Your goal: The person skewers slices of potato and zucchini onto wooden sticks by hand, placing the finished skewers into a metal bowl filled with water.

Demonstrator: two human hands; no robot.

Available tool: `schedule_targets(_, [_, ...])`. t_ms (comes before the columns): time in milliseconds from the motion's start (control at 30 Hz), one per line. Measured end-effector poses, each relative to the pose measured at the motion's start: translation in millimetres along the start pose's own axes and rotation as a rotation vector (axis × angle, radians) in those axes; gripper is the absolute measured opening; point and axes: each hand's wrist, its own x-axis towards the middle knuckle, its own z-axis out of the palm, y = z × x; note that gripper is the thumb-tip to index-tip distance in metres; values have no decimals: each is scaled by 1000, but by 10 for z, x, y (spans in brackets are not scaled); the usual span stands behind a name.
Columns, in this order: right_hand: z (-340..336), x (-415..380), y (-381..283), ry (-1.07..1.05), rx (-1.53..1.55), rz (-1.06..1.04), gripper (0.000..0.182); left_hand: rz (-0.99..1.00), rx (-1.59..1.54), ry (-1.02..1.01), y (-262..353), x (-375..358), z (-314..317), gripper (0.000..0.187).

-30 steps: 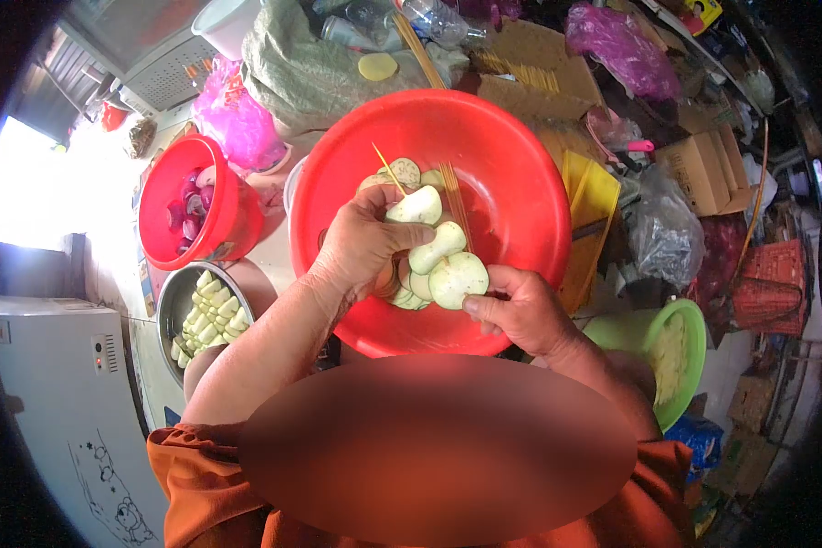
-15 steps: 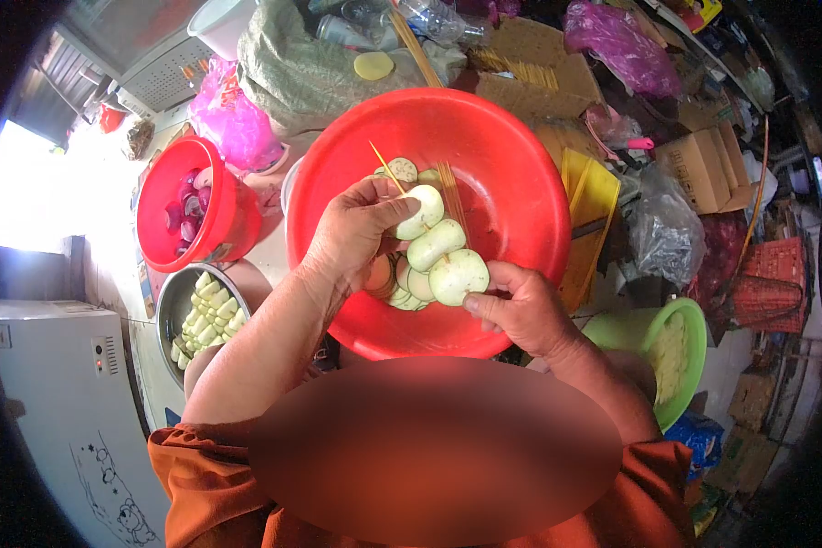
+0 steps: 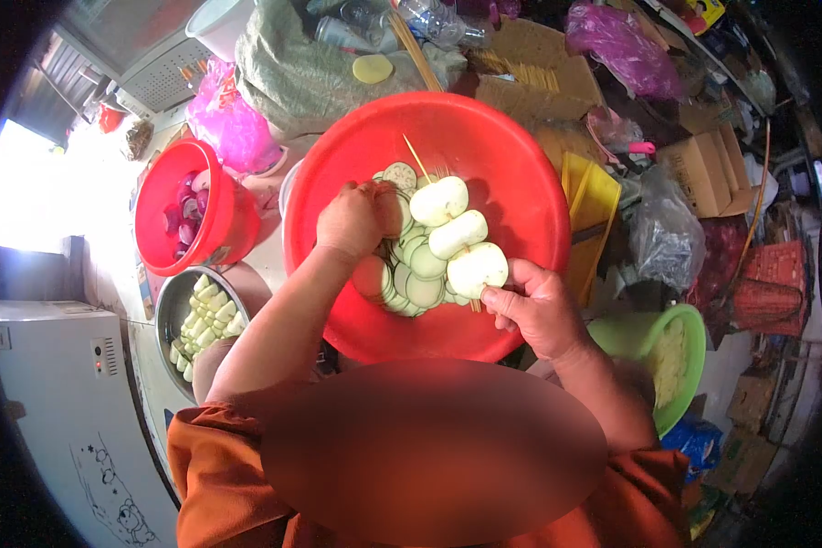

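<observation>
Large basin [image 3: 511,146]: glossy red plastic. Skewer [image 3: 417,157]: thin pale wood, carrying three smooth, matt, pale slices [image 3: 457,234]. Small bowl [image 3: 169,310]: shiny metal. Small red tub [image 3: 224,215]: glossy plastic. Bags [image 3: 228,119]: thin, crinkled pink plastic. Boxes [image 3: 703,160]: matt brown cardboard. Sack [image 3: 301,73]: rough woven cloth.

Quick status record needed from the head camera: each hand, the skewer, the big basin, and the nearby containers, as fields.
left hand: reaching into the loose slices, fingers curled; whether it grips one cannot be told
right hand: pinching the lower end of the thin wooden skewer
skewer load: three pale green-white vegetable chunks threaded in a row, tip bare
large red plastic basin: holds round pale slices under the hands
small red plastic bucket: purple pieces inside
steel bowl: pale cut sticks
green plastic basin: right of the person, pale contents
</observation>
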Motion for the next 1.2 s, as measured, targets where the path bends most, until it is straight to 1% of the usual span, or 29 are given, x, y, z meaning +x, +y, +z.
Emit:
schedule_targets(167, [-22, 17, 50, -9, -22, 11, 18, 56, 243, 102, 127, -33, -28, 29])
schedule_targets(200, [-23, 18, 54, -18, -33, 10, 17, 54, 243, 103, 151, -52, -83, 29])
schedule_targets(267, [-15, 5, 52, -39, -51, 24, 17, 23, -33, 72, 193, -93, -184, 24])
schedule_targets(300, [-11, -5, 48, -57, -68, 37, 16, 20, -319, 58, -33, 69, -66, 16])
schedule_targets(333, [-5, -22, 37, -58, -67, 34, 16, 18, -603, 44, -55, 138, -138, 10])
schedule_targets(367, [7, -37, 17, -82, -96, 61, 17, -145, -892, 8, -89, 139, -222, 4])
schedule_targets(400, [19, -46, 5, -106, -125, 89, 17, -144, -891, 14, -31, 89, -386, 4])
schedule_targets(467, [33, -56, 21, -123, -112, 71, 18, -269, -1376, 7, -4, 21, -590, 6])
schedule_targets(500, [42, -57, 26, -136, -98, 57, 18, -247, -1435, 18, -23, 16, -630, 11])
schedule_targets(633, [96, -81, -2, -152, -103, 63, 19, -200, -1486, 41, -143, -10, -691, 13])
schedule_targets(867, [132, -74, -15, -171, -119, 96, 21, -162, -1536, 152, -29, -158, -778, 10])
schedule_targets(967, [136, -60, -14, -162, -136, 94, 21, -25, -1414, 127, -4, -222, -717, 11])
schedule_targets(1000, [137, -55, -17, -158, -145, 88, 20, -26, -1414, 127, 10, -228, -697, 11])
schedule_targets(1067, [142, -47, -6, -152, -134, 85, 20, -93, -1396, 84, 35, -231, -661, 15])
schedule_targets(1100, [144, -43, 0, -146, -124, 81, 20, -166, -1378, 112, 90, -255, -680, 15])
schedule_targets(1200, [142, -41, 14, -149, -144, 77, 20, -225, -1438, 142, 90, -244, -686, 16])
